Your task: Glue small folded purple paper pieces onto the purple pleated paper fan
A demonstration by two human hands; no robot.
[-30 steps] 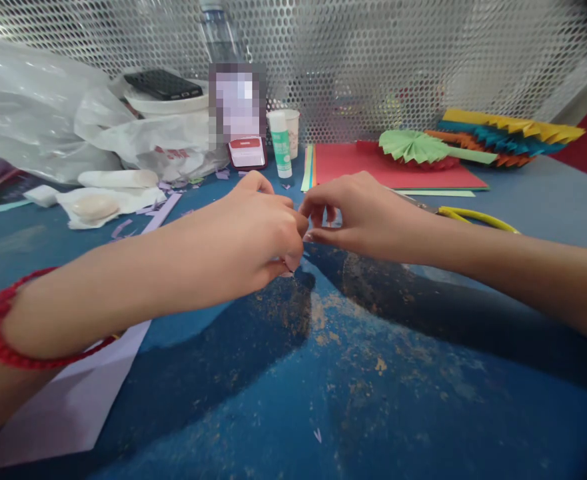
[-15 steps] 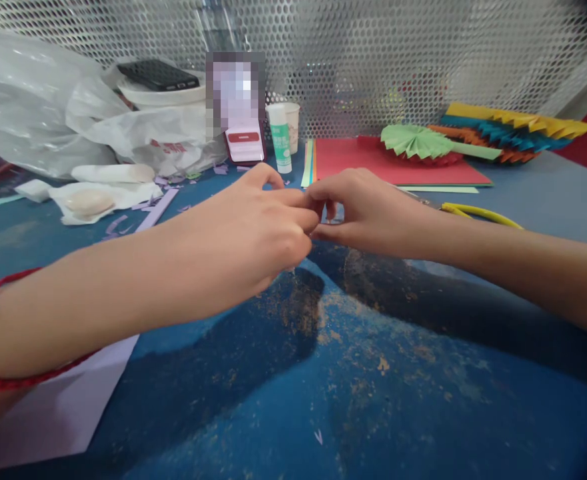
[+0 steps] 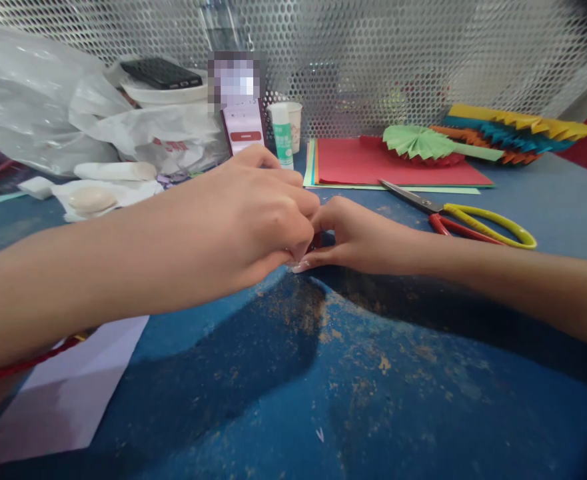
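Over the middle of the blue table (image 3: pixel 253 400), my left hand (image 3: pixel 268 210) and my right hand (image 3: pixel 343 233) meet with fingers curled and tips pressed together. Between the fingertips shows a small clear, shiny scrap (image 3: pixel 294 265), mostly hidden, whose kind I cannot make out. Beyond my right forearm lie scissors (image 3: pixel 426 202) with one yellow and one red handle, partly covered by that arm. A lilac paper sheet (image 3: pixel 93 387) rests below my left forearm.
Behind the hands stand a glue stick (image 3: pixel 282 137), a paper cup (image 3: pixel 296 127) and a propped phone (image 3: pixel 243 127). Coloured paper sheets (image 3: pixel 353 163) lie at the back, with a green pleated paper fan (image 3: pixel 418 143) on them. Plastic bags (image 3: pixel 28 100) fill the back left.
My right hand has moved slightly down and left, uncovering more of the scissors. My left hand's fingers have curled in more, and a clear scrap shows at the fingertips.
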